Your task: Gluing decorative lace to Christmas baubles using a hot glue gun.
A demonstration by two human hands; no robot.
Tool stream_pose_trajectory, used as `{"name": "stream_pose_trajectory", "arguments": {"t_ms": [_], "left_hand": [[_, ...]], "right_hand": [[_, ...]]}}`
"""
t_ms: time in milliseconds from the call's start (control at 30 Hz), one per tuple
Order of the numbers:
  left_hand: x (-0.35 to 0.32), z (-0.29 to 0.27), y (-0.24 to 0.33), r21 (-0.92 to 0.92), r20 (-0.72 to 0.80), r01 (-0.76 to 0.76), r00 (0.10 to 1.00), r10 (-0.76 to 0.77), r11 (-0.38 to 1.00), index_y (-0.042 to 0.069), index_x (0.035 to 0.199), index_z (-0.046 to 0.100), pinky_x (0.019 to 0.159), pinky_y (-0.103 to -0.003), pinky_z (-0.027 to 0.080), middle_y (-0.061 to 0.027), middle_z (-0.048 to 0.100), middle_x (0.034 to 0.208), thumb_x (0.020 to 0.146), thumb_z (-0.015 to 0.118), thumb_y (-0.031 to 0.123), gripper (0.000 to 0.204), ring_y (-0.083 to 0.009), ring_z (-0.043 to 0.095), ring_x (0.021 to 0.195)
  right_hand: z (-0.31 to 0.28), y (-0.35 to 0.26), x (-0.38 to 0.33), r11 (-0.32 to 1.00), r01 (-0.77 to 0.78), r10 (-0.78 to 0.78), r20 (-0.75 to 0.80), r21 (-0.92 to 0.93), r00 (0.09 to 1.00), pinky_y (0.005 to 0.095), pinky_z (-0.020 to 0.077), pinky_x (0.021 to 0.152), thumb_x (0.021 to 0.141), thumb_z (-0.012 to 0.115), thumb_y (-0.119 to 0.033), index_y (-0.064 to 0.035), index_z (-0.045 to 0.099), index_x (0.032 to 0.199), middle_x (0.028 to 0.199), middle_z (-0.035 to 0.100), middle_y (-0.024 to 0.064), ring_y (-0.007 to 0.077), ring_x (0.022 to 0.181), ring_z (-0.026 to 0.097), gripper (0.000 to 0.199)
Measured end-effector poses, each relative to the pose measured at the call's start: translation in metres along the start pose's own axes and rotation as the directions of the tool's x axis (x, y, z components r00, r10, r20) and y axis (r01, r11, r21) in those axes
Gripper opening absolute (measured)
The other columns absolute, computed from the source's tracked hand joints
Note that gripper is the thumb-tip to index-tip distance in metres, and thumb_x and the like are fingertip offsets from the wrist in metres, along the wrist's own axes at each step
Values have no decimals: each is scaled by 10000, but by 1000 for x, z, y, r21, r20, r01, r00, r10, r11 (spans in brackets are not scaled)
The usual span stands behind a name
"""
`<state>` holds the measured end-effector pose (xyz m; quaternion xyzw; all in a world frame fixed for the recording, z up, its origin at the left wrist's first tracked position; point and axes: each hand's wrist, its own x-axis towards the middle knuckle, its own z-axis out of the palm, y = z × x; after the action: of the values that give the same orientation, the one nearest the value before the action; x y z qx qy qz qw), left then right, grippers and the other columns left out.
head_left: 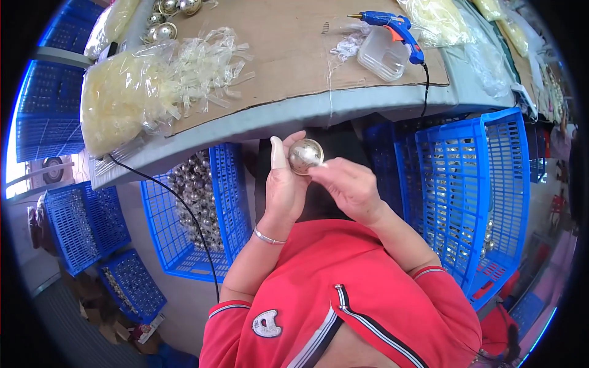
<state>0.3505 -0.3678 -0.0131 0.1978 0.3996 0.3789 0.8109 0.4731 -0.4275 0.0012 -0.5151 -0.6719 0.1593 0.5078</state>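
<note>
Silver-gold and shiny like metal, the round ball shows fine marks on its smooth surface and a thin rim going around it. It is in front of the body, between the two hands, which are close together. The left hand is closed on the ball from its left side; the right hand has fingertips at its lower right edge, but I cannot tell if they grip. Thin, translucent, pale-yellow strips lie on the cardboard-covered counter.
</note>
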Motion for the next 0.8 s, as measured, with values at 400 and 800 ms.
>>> {"name": "stream_pose_trajectory", "arguments": {"t_ms": [400,800], "left_hand": [[-10,-21,5,202,244,170,945,-218,965,103,1322,365,667,-227,389,-37,545,1032,935,488,324,462,-112,525,865],[-5,-35,-11,63,267,195,942,-205,979,44,1279,427,721,-284,474,-91,545,1090,895,563,196,435,-174,562,925]], "right_hand": [[-24,18,13,932,-352,353,4,82,935,205,443,509,931,517,-90,-8,604,1013,674,598,33,84,552,545,145],[-31,19,22,935,-326,327,21,140,945,223,435,589,794,651,23,-3,652,882,761,599,54,117,688,566,91]]}}
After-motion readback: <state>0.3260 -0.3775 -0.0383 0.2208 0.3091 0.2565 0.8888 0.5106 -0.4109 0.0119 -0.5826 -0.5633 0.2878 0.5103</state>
